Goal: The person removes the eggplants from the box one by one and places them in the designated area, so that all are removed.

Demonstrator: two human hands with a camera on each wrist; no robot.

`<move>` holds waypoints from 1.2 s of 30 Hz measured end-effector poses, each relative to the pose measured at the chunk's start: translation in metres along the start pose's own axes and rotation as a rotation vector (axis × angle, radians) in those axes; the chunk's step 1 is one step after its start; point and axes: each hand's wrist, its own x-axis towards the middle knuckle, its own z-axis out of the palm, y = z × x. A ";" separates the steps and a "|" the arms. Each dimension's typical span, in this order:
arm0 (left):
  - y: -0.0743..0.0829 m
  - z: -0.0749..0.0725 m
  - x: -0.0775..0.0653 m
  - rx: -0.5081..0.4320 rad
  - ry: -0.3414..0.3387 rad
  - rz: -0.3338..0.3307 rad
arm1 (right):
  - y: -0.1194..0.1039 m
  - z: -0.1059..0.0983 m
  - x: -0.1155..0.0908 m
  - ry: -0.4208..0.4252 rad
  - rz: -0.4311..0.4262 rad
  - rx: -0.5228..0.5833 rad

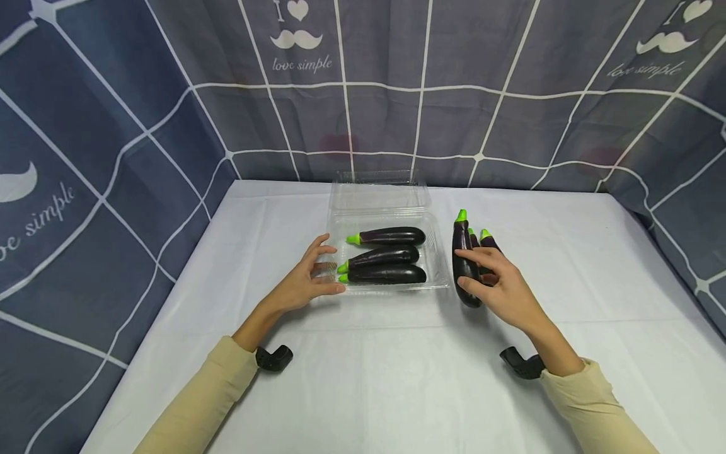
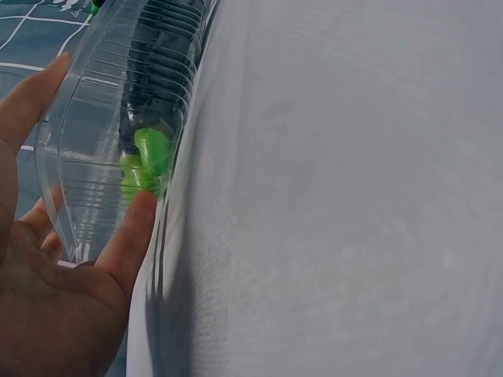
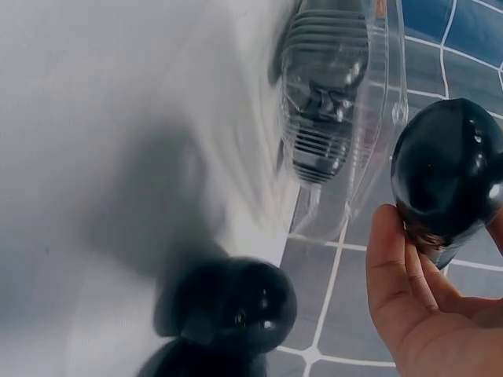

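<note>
A clear plastic clamshell box (image 1: 437,268) lies with its lid raised at the back. Inside, three dark eggplants with green stems lie on their sides: a rear eggplant (image 1: 394,236), a middle eggplant (image 1: 388,255) and a front eggplant (image 1: 388,274). My left hand (image 1: 300,280) touches the box's left end with spread fingers, its thumb (image 2: 130,243) near the green stems behind the plastic. To the right of the box, my right hand (image 1: 499,287) grips another eggplant (image 1: 464,265), stem pointing away, raised above the table in the right wrist view (image 3: 444,169).
More eggplants (image 3: 236,306) lie on the white-covered table (image 1: 363,378) under and behind my right hand, partly hidden in the head view. A grey curtain (image 1: 386,120) with white grid lines hangs along the back and sides. Each wrist carries a black camera mount (image 1: 275,358).
</note>
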 end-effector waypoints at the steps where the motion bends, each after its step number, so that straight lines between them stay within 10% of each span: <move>1: 0.000 0.000 0.000 0.000 0.000 0.000 | 0.000 -0.001 0.000 0.004 0.003 -0.006; 36: 0.001 0.000 0.000 0.005 -0.001 0.012 | 0.028 -0.063 -0.020 0.042 0.089 -0.078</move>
